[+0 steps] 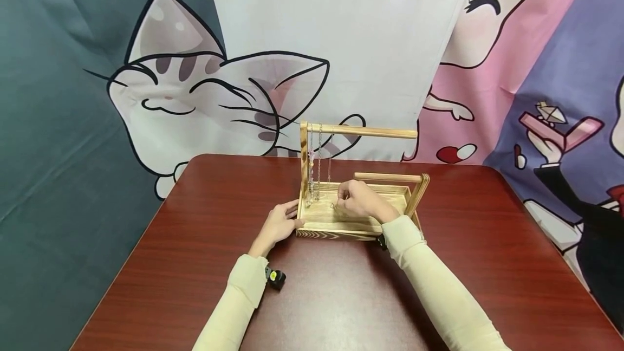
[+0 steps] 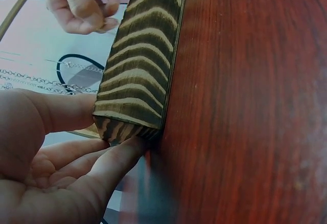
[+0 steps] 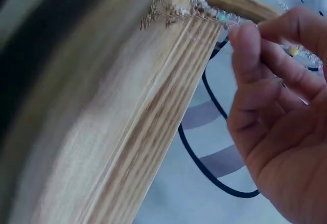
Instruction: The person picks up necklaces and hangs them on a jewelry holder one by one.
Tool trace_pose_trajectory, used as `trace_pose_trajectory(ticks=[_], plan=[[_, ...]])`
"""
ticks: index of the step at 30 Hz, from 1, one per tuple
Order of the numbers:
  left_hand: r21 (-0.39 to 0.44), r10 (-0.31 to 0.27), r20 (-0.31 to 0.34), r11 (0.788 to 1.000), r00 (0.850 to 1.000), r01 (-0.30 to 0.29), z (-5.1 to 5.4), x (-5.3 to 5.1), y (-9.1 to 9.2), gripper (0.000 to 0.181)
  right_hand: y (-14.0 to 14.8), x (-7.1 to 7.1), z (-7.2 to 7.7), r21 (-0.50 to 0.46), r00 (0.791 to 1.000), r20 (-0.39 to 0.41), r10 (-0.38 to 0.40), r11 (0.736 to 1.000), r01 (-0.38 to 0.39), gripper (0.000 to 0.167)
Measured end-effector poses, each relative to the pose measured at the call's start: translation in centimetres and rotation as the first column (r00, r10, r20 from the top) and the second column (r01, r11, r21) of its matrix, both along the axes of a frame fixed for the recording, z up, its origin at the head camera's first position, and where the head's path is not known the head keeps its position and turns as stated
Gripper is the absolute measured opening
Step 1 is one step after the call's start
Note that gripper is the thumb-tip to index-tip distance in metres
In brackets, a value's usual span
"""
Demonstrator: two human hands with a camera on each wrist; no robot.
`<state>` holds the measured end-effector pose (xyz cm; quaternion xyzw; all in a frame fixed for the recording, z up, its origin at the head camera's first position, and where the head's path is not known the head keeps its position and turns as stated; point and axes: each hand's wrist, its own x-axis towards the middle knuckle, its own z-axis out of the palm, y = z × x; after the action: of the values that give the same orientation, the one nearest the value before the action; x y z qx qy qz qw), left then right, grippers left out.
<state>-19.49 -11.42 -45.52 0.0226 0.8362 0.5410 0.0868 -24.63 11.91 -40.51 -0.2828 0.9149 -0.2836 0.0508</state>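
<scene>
A wooden jewelry stand with a tray base point(image 1: 336, 233) stands on the table, and necklaces point(image 1: 319, 164) hang at the left end of its tall bar. With thumb and fingers, my left hand point(image 1: 279, 225) grips the tray's front left corner. Above the tray, my right hand point(image 1: 361, 199) has its fingertips pinched together. Small glints among those fingers in the right wrist view look like a thin necklace point(image 3: 281, 83), mostly hidden. A thin chain point(image 1: 330, 164) hangs just left of this hand. Beaded strands point(image 3: 222, 17) show behind its fingertips.
A lower wooden bar point(image 1: 387, 177) juts leftward from a post point(image 1: 417, 196) at the tray's right end. The dark red table point(image 1: 234, 194) extends around the stand. A cartoon-printed cloth point(image 1: 341, 26) hangs behind the table.
</scene>
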Motion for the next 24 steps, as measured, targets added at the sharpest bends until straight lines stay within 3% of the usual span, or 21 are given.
trace_pose_trajectory(ticks=[5, 11, 18, 24], plan=[[-0.001, -0.005, 0.003, 1.0, 1.0, 0.005, 0.2, 0.0, 0.0, 0.06, -0.2, 0.6, -0.1, -0.091, 0.997, -0.072, -0.016, 0.996, 0.01, 0.012], [-0.005, -0.001, 0.015, 1.0, 1.0, 0.001, 0.1, -0.1, 0.0, 0.06, -0.6, 1.1, 0.1, -0.219, 0.999, 0.006, -0.041, 0.975, 0.041, 0.011], [-0.003, -0.007, 0.01, 1.0, 1.0, 0.007, 0.0, 0.0, 0.0, 0.06, -0.9, 1.4, 0.2, -0.411, 0.992, 0.125, -0.019, 0.909, 0.069, 0.008], [0.006, -0.004, -0.008, 1.0, 1.0, 0.004, 0.0, 0.1, 0.0, 0.06, -1.3, 1.6, 1.1, -0.512, 0.989, 0.151, 0.0, 0.856, 0.078, 0.006]])
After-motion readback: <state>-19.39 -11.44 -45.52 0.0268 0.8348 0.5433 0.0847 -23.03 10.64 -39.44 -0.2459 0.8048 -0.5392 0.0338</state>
